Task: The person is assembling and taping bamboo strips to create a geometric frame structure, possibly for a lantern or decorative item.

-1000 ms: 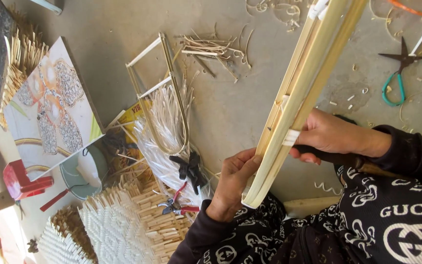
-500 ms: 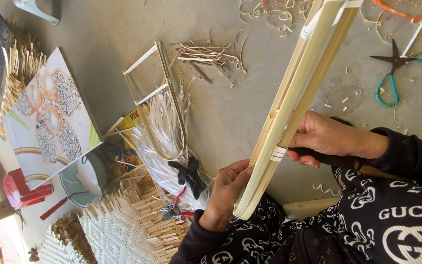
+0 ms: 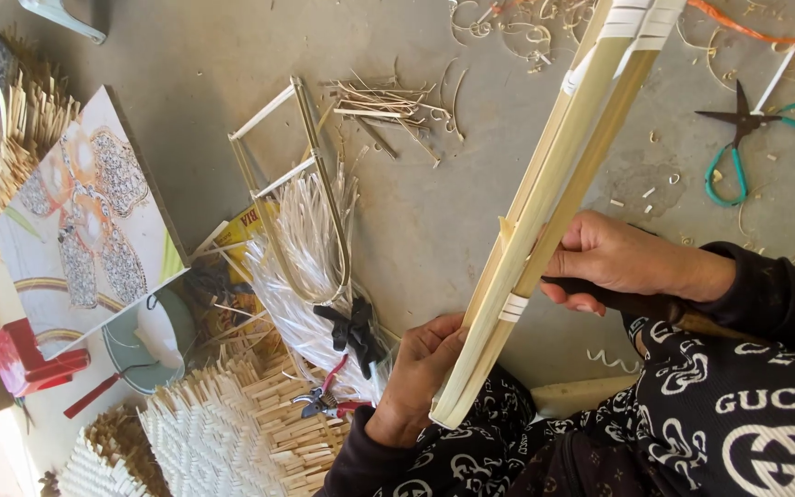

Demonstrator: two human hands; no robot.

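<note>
From the head camera, a long bundle of pale split bamboo strips (image 3: 554,198) runs slantwise from the top right of the frame down to the person's lap, bound with white tape near its lower end and again near the top. The left hand (image 3: 420,368) grips the bundle's lower end, fingers wrapped together around the strips from the left side. The right hand (image 3: 614,262) rests against the bundle's right edge just above the lower tape band, fingers curled shut on a dark-handled knife (image 3: 623,299) — its blade is hidden behind the strips, so where it meets them cannot be told.

On the concrete floor (image 3: 453,212) beyond, green-handled scissors (image 3: 738,138) lie well apart to the right among curled shavings. To the left sits a bamboo frame (image 3: 301,175) over a sheaf of thin white strips (image 3: 301,267), tied with a black band. Red-handled pliers (image 3: 324,398) lie on a woven bamboo mat (image 3: 223,433) near the left wrist — a printed board (image 3: 94,221) leans further left.
</note>
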